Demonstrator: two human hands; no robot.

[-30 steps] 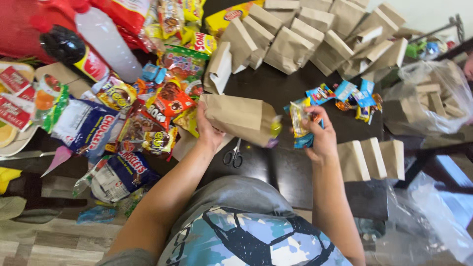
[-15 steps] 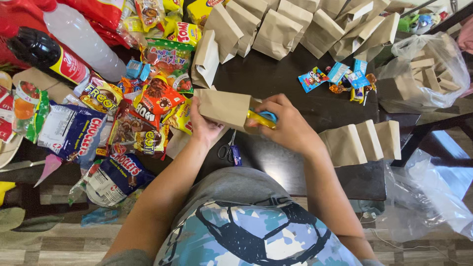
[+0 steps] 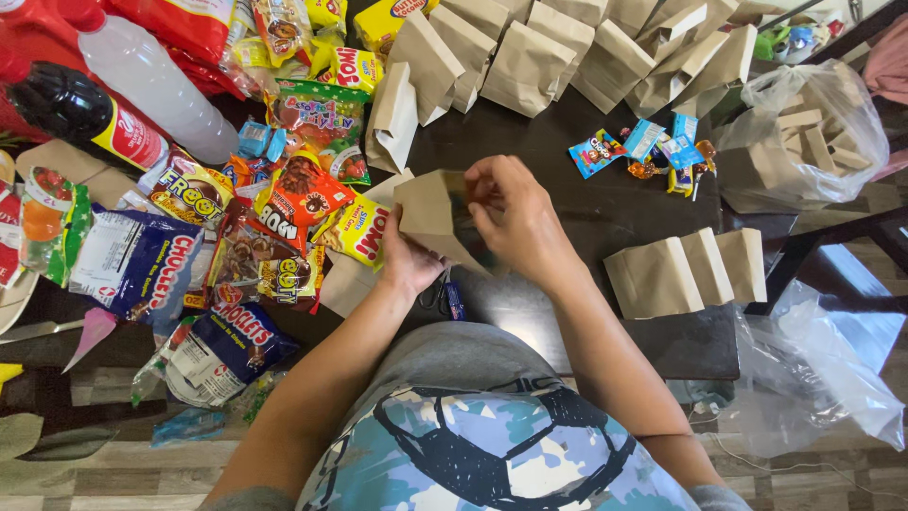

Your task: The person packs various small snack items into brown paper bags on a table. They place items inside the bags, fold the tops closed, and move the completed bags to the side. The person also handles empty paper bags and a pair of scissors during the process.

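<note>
Paper bag sits tilted above the dark table, just right of the heaped snack packets; the left hand grips its base while the right hand pinches its mouth. Squeezed too hard, the thin paper might tear, or the tilted bag might slip and spill.

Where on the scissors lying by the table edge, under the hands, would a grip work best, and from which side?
Judging by what shows, the black handle loops: the scissors lie flat on the dark table, loops toward the person, the blade end hidden under the left hand and the brown paper bag it holds. Come from the near edge, below the right hand, and pinch a loop from above.
</note>
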